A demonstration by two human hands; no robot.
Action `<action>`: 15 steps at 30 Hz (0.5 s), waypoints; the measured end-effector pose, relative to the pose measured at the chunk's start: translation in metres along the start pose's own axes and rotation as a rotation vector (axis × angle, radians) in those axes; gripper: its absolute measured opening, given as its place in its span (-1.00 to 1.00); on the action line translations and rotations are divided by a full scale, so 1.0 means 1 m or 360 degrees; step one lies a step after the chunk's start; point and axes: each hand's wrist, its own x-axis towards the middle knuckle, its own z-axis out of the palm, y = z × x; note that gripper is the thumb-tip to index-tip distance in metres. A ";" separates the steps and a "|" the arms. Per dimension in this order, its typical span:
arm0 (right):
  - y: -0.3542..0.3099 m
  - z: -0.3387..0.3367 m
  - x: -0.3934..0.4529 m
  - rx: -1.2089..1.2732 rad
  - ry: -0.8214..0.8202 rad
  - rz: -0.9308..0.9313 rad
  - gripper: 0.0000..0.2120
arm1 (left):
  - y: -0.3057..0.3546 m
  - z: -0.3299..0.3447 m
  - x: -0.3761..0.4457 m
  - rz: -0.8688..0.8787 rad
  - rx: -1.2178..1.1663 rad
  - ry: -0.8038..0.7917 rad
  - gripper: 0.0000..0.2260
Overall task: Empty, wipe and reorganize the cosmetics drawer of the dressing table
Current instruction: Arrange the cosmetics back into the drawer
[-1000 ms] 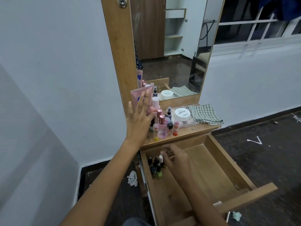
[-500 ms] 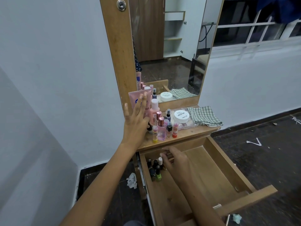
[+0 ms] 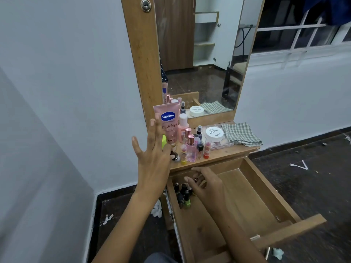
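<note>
Two hands, one open drawer, one checked cloth, one white jar

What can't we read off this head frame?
- Right hand: grip on the nail polish bottles hidden by its own back.
- Items behind the left hand: only a green edge shows.
- Drawer front: cut off by the bottom edge.
- Small bottle labels: too small.

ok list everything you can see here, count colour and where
lotion tube: 1, pink, back left of top
small bottles: about ten, mostly pink, top beside tube
jar: 1, white, on clear case, top
cloth: 1, green check, right of top
polish bottles: several, dark and one green, drawer's back left corner
drawer: 1, wood, pulled open
mirror: 1, wood frame, behind top
left hand: open, raised before tube
right hand: in drawer, pinching a small bottle
</note>
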 end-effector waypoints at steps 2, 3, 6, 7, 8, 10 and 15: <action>-0.007 -0.002 0.000 -0.0006 0.0012 -0.0079 -0.69 | 0.001 -0.012 -0.014 -0.0057 -0.0046 0.0001 -0.58; -0.010 -0.002 0.000 -0.0008 0.0008 -0.0130 -0.65 | 0.003 -0.016 -0.021 -0.0081 -0.0066 -0.0001 -0.47; -0.020 -0.005 0.000 -0.0034 -0.0062 -0.0335 -0.60 | 0.016 -0.027 -0.041 -0.0059 -0.0139 -0.0096 -0.32; -0.021 -0.007 -0.002 -0.0077 -0.0093 -0.0411 -0.63 | 0.021 -0.027 -0.047 -0.0027 -0.0172 -0.0114 -0.41; -0.021 -0.009 -0.004 -0.0135 -0.0127 -0.0474 -0.67 | 0.024 -0.025 -0.053 -0.0008 -0.0215 -0.0157 -0.55; -0.015 -0.016 -0.008 -0.0265 -0.0208 -0.0525 -0.72 | 0.028 -0.020 -0.064 -0.0001 -0.0377 -0.0200 -0.82; 0.009 -0.037 -0.013 -0.0309 -0.0295 0.0068 -0.78 | 0.032 -0.003 -0.098 -0.0050 -0.0541 -0.0678 -0.62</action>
